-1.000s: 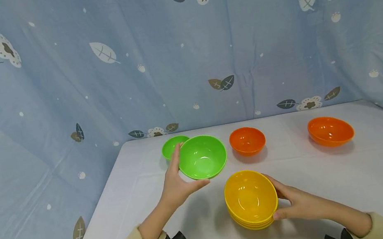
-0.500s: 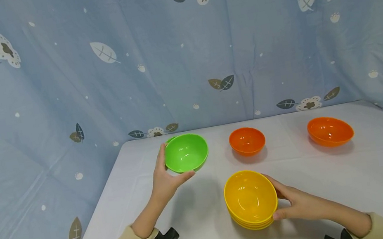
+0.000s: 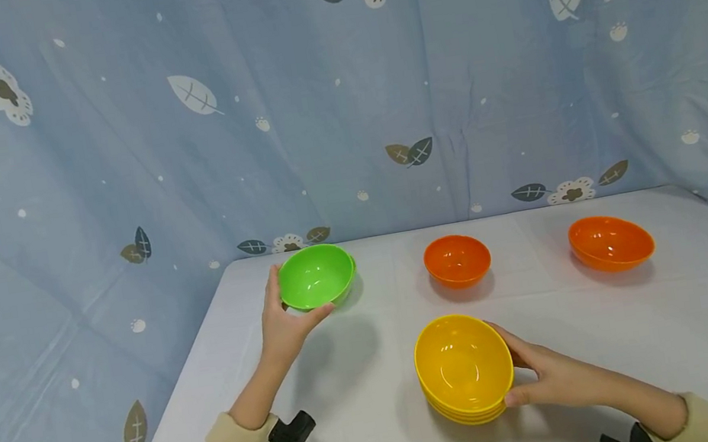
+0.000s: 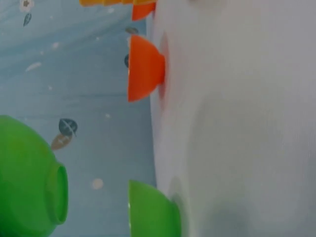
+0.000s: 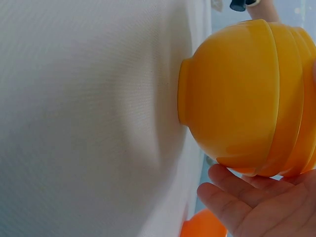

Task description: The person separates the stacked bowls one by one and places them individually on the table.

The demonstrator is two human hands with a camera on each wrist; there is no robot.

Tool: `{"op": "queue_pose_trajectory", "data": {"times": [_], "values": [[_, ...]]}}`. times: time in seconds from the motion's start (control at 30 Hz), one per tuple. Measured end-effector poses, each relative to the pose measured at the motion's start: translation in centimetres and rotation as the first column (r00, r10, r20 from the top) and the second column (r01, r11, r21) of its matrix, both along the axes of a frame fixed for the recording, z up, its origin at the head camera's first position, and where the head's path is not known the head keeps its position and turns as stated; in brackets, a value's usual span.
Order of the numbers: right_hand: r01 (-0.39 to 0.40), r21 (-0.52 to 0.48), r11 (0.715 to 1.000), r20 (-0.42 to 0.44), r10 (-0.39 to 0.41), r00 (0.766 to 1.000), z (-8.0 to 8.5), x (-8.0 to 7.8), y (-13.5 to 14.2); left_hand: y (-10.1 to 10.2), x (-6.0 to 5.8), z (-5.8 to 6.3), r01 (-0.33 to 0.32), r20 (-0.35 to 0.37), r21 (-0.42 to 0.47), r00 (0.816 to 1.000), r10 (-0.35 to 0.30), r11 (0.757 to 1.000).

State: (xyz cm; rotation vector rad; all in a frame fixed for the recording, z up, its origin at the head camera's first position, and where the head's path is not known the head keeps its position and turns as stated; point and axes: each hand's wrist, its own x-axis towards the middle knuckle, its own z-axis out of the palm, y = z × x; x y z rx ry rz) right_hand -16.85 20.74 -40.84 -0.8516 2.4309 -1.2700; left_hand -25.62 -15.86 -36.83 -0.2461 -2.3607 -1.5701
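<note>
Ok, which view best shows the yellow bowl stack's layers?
Right wrist: the yellow bowl stack shows large, side-on, layers distinct, though cropped. Head looks into the top bowl, layers bunched below; left wrist catches only an edge.

The right hand (image 5: 264, 205) holds a stack of nested yellow bowls (image 5: 232, 89), its fingers (image 5: 224, 203) against their outer walls; the stack's foot (image 5: 183, 94) points left in this view. Part of an orange bowl (image 5: 205, 226) shows at the bottom edge. White cloth (image 5: 69, 123) fills the left side, with a shadow beside the stack.
</note>
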Motion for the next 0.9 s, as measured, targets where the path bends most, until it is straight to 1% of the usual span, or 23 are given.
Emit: {"op": "queue_pose_trajectory", "data": {"times": [0.23,0.4,0.47,0.63,0.77,0.9], "values": [[-0.008,-0.013,1.000,0.007,0.008,1.000,-0.1,0.0,0.2,-1.1,-0.7,-0.2,-0.052,0.026,0.011,0.998,0.051,0.999],[-0.007,-0.017,1.000,0.015,0.007,1.000,-0.1,0.0,0.3,-1.8,-1.1,-0.4,-0.090,0.040,-0.004,0.995,0.090,0.996],[-0.013,-0.013,1.000,0.004,0.013,1.000,-0.1,0.0,0.3,-2.1,-1.3,-0.6,-0.104,0.045,-0.011,0.994,0.104,0.995],[-0.015,-0.010,1.000,0.001,0.015,1.000,0.0,0.0,0.2,-2.9,-1.7,-1.0,-0.141,0.046,-0.023,0.989,0.142,0.990],[-0.021,-0.023,1.000,0.002,0.022,1.000,0.1,0.1,0.2,-3.3,-1.9,-1.3,-0.162,0.044,-0.024,0.986,0.163,0.987],[-0.010,-0.025,1.000,0.015,0.010,1.000,-0.1,0.1,0.2,-3.6,-1.9,-1.4,-0.185,0.040,-0.022,0.982,0.186,0.982]]}}
